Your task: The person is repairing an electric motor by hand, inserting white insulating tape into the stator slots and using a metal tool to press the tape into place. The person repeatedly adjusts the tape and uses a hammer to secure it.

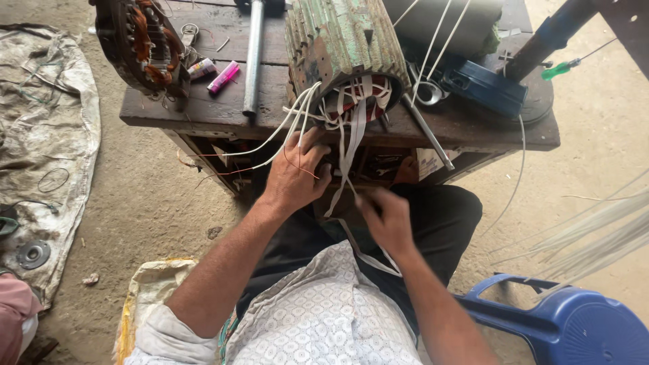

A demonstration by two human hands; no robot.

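While the person sits close against it, the dark wooden counter (223,111) carries everything, and places below are told from the green ribbed motor stator (338,40) that lies on its front edge. Right of the stator a blue plastic chair (574,324) stands on the dirt floor, lower down beside the person's right arm. Far left of the stator a dirty cloth sack (47,135) is spread on the floor. Left of the stator, at the counter's corner, sits a second stator with copper windings (145,44). Between the two lies a grey metal rod (252,57), and beside that a pink lighter (224,76). Right of the stator rests a dark blue cover (487,84), with a green-handled screwdriver (561,67) beyond it.

From the stator's open end white sleeved wires (291,122) and flat white tape strips (351,135) hang down over the counter's edge. Just below that opening the left hand (297,172) has its grip partly closed around the sleeved wires and a thin red wire. Lower and slightly right, the right hand (385,220) has its grip pinched on a tape strip, which trails down past the wrist.
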